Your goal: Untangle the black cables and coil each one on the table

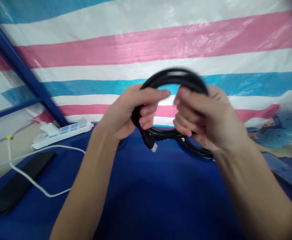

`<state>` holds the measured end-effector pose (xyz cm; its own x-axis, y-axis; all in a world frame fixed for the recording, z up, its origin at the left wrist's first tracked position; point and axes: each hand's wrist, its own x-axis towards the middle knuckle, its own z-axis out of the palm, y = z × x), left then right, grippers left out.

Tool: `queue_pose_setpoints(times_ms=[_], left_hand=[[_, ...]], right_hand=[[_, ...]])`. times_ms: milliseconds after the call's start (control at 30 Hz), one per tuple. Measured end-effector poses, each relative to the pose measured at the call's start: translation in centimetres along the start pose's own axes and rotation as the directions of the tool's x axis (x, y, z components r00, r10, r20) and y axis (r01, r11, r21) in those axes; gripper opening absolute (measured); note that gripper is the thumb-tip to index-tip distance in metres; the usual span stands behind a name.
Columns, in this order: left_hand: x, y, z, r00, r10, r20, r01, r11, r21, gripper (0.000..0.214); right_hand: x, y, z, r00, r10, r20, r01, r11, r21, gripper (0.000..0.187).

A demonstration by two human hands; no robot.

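A coiled black cable [174, 75] is held up in front of me above the blue surface. My left hand [138, 108] is wrapped round the coil's left side, its thumb lying across the inside. On the opposite side, my right hand [201, 113] grips the coil with curled fingers, slightly blurred by motion. A rectangular plug [149, 141] with a pale tip hangs from the coil's lower left. Behind my right hand, a second black cable coil [194, 148] lies on the blue surface, partly hidden.
A white power strip [63, 133] with a charger plugged in stands at the left. A white cord [39, 188] loops near a flat black object [21, 183]. Behind are a striped plastic sheet [136, 50] and a blue metal frame [31, 80].
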<state>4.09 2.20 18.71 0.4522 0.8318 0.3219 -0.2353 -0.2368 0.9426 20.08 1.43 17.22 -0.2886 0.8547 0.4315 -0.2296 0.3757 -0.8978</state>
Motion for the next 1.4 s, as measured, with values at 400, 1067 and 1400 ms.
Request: queue_pose_setpoints(times_ms=[400,1067,1400], left_hand=[[0.3,-0.2,-0.8,0.997,-0.010,-0.073,0.031,0.956,0.291,0.035],[1.5,-1.5,-0.3,0.949,0.087,-0.304,-0.050,0.991,0.126,0.041],[0.9,-2.0,0.5,0.977,-0.110,0.182,0.065,0.970,0.236,0.020]], right_hand=[[0.7,1.2,-0.7,0.954,-0.299,0.007,0.239,0.746,-0.621,0.003],[0.7,1.1,0.7,0.999,-0.032,-0.041,0.028,0.995,-0.095,0.027],[0.2,-1.5,-2.8,0.950,0.181,0.256,-0.011,0.835,-0.549,0.015]])
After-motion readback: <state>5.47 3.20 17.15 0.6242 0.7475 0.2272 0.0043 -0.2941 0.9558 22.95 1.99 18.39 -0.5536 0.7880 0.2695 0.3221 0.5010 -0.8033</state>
